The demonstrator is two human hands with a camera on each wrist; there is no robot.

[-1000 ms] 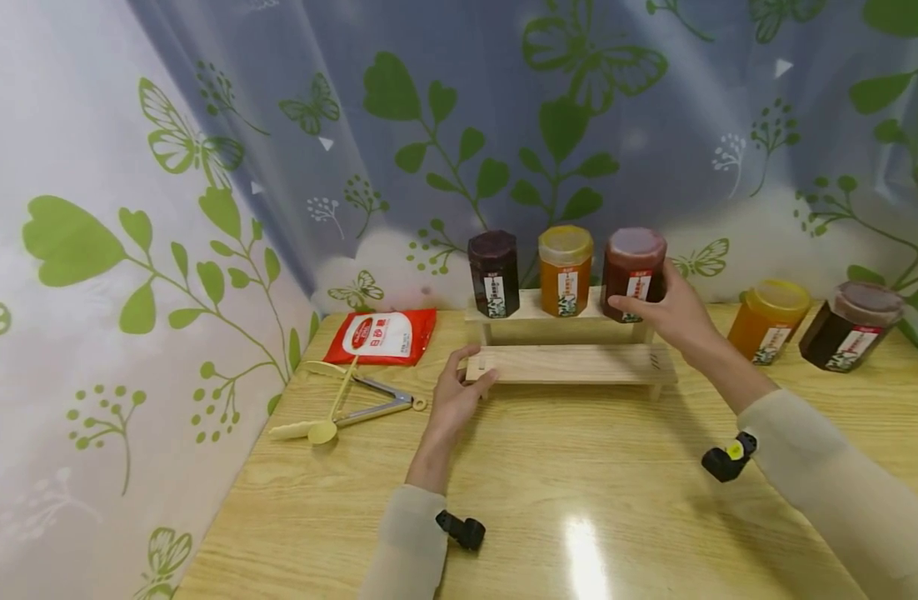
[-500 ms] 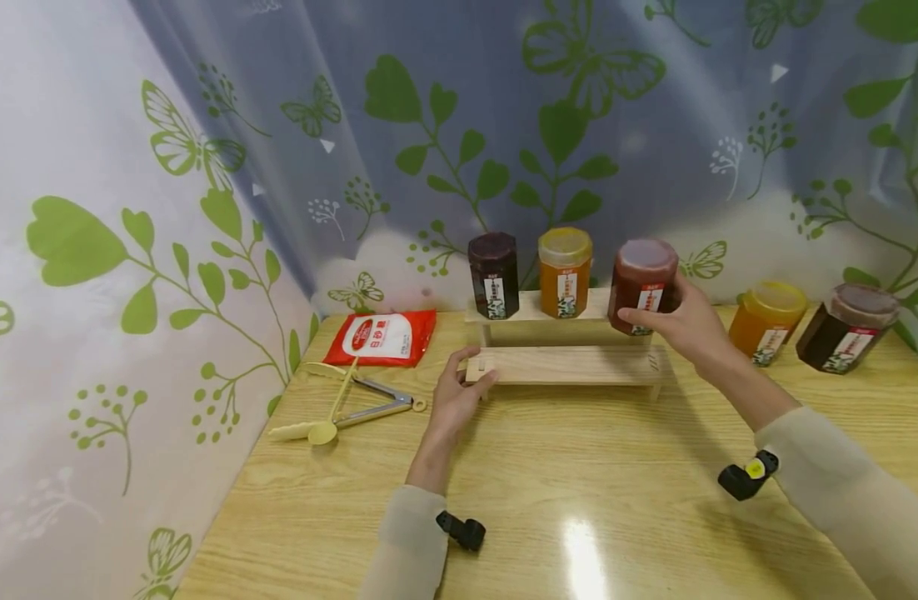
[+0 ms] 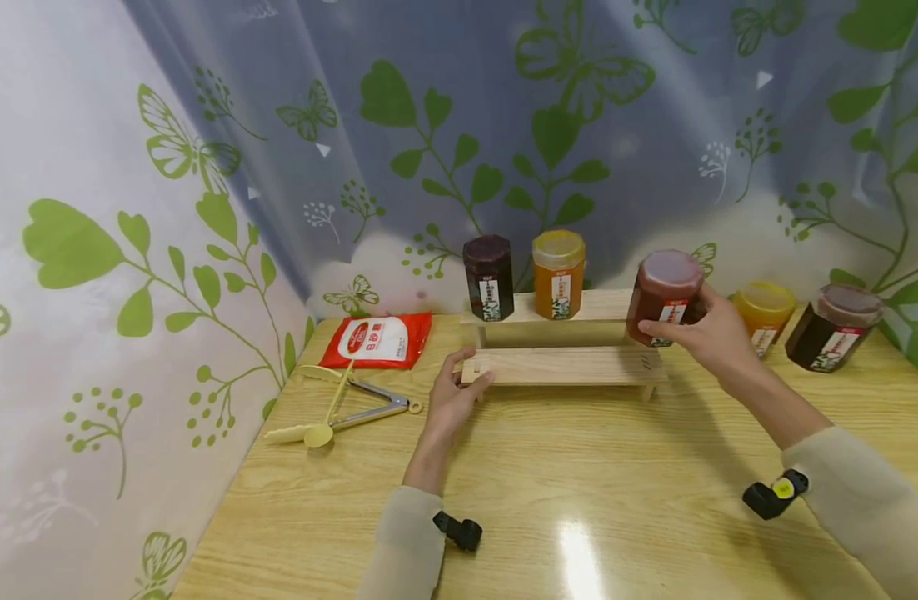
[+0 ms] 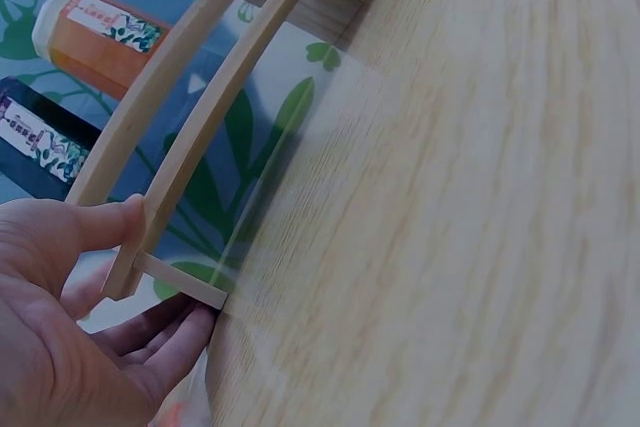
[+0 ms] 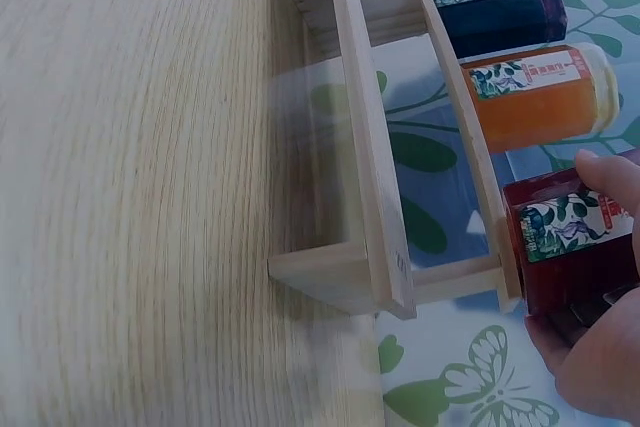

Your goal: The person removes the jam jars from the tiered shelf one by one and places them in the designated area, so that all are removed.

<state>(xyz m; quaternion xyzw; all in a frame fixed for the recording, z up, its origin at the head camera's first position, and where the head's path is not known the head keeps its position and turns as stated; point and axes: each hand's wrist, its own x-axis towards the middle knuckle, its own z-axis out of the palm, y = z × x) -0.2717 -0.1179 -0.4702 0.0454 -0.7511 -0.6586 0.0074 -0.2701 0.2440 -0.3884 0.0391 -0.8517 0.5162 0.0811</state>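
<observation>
One faceted dark-red jar (image 3: 656, 293) (pinkish lid (image 3: 671, 267), red-and-white label (image 3: 673, 312)) is clasped by the right hand (image 3: 717, 333) at the right end of the wooden stand (image 3: 564, 365). The left hand (image 3: 450, 402) grips the opposite end.

Left fingers (image 4: 182, 349) and right fingers (image 5: 545, 342) curled

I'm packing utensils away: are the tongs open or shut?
Open: in the head view, the tongs lie on the table with their two arms spread in a V.
</observation>
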